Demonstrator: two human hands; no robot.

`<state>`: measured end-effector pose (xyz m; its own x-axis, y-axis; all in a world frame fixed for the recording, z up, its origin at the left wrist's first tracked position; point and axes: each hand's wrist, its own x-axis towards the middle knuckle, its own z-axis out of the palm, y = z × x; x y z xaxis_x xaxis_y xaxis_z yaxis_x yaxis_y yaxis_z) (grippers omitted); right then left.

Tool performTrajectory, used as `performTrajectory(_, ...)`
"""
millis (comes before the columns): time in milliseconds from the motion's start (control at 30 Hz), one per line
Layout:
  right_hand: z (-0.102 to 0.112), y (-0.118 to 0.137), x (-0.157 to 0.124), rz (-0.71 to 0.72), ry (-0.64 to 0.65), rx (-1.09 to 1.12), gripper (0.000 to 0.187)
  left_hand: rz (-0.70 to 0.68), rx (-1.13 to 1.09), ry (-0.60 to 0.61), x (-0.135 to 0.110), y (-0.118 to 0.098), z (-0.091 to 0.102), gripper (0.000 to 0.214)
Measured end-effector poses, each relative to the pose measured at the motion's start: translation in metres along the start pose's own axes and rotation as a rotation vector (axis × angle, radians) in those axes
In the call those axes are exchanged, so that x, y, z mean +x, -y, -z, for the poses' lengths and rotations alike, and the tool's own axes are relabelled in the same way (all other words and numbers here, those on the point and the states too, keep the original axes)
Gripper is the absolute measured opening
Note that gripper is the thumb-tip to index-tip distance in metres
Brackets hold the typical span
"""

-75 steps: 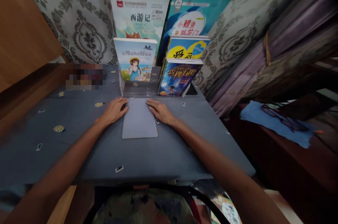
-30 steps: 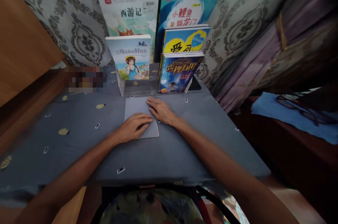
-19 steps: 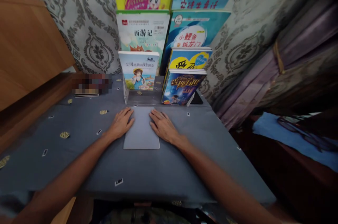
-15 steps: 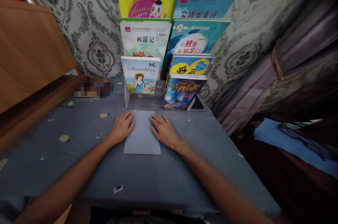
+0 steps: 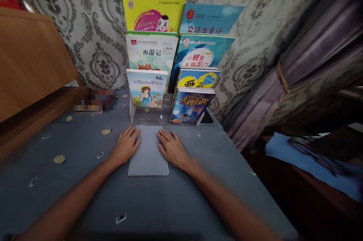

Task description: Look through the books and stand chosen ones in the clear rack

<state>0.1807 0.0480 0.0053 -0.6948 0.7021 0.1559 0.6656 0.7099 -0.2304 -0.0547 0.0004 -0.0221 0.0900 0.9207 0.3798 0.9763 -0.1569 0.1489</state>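
A flat pale grey sheet (image 5: 149,154) lies on the blue-grey tablecloth (image 5: 79,180) in front of a clear tiered book stand (image 5: 147,114). My left hand (image 5: 124,147) rests flat on the sheet's left edge, fingers stretched out. My right hand (image 5: 171,148) lies flat on its right edge, fingers spread too. Neither hand grips anything. The stand holds several children's books, among them one with a girl on the cover (image 5: 146,87) and a dark blue one (image 5: 192,105).
Patterned wallpaper (image 5: 93,44) backs the stand. A wooden panel (image 5: 31,59) rises at left. A tied purple curtain (image 5: 286,78) hangs at right, above a dark ledge with a blue cloth (image 5: 300,157). A blurred-out item (image 5: 93,100) lies at the table's back left.
My left hand slid from the sheet's near edge back to its left side. The view has tilted upward, showing more of the upper books. Both hands stay flat on the sheet.
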Motion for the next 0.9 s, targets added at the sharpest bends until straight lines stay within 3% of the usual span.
performTrajectory(700,0.004,0.003,-0.001,0.000,0.014,-0.003,0.047,-0.007,-0.021,0.026,0.001,-0.001,0.003,0.042)
performTrajectory(900,0.003,0.007,-0.017,0.040,-0.003,0.012,0.048,0.006,-0.018,0.036,0.001,-0.002,0.006,0.042)
